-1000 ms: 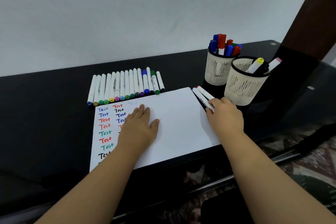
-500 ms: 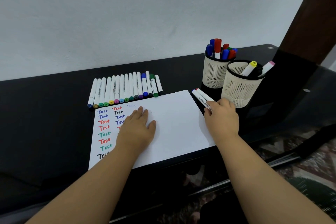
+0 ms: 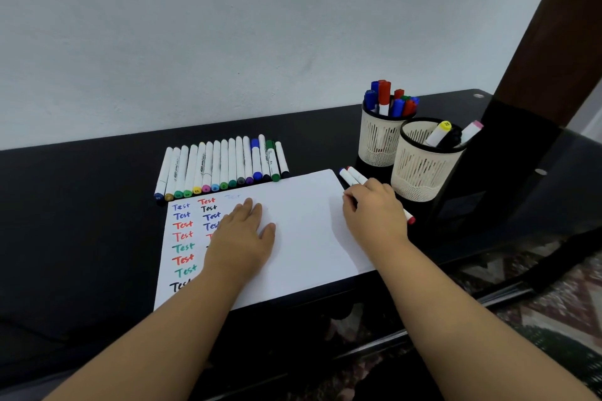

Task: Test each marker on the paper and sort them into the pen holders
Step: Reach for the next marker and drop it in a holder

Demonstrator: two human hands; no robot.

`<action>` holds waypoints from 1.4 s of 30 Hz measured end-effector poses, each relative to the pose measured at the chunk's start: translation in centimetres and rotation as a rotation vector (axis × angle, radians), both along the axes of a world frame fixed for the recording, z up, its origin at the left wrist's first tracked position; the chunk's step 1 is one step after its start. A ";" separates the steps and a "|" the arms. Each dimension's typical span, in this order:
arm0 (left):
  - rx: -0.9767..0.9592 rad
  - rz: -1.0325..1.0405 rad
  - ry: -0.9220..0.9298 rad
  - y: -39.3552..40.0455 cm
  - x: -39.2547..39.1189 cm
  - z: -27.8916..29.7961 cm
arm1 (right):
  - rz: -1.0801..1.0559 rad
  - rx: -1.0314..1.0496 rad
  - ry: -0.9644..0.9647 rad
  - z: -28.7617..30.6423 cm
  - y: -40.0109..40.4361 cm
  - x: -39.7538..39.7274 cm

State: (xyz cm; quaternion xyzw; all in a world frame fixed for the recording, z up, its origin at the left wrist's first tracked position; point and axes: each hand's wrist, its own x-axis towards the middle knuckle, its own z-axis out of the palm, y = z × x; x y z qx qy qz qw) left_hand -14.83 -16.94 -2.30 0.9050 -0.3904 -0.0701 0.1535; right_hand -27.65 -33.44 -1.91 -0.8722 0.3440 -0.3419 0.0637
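Note:
A white sheet of paper (image 3: 303,221) lies on the black table, with columns of coloured "Test" words at its left. My left hand (image 3: 242,234) presses flat on the sheet, fingers straight. Two white markers (image 3: 350,176), one blue-tipped and one red-tipped, lie beside the paper's right edge. My right hand (image 3: 374,212) covers their middle, its fingers curled down over them. A row of several capped markers (image 3: 224,166) lies behind the paper. Two cream mesh pen holders stand at the right: the far holder (image 3: 379,140) is packed with markers, and the near holder (image 3: 423,169) has a few.
The black table (image 3: 81,221) runs against a pale wall. A dark wooden post (image 3: 547,42) rises at the right, just behind the holders. The table's front edge lies just below the paper, with patterned floor (image 3: 537,312) beyond it.
My right hand has settled further onto the two markers, its fingers curling over them. My left hand has stayed flat on the paper. The view has shifted slightly.

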 end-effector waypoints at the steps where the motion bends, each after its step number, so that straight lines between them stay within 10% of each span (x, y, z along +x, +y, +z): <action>1: -0.004 0.000 0.001 0.0 -0.1 0.1 | 0.020 -0.011 0.011 0.2 0.0 0.4; 13: 0.024 0.017 -0.013 -0.4 0.3 0.0 | 0.372 0.143 0.507 3.6 -2.5 10.2; 29: 0.014 0.032 0.017 -0.1 -0.1 0.4 | 0.546 -0.437 0.895 3.7 -5.0 13.7; 33: 0.020 0.024 0.029 -0.1 -0.1 0.5 | 0.525 -0.361 0.752 3.7 -5.2 12.8; 42: -0.006 0.041 0.154 0.0 0.0 1.3 | 0.366 0.401 -0.234 4.6 1.0 5.3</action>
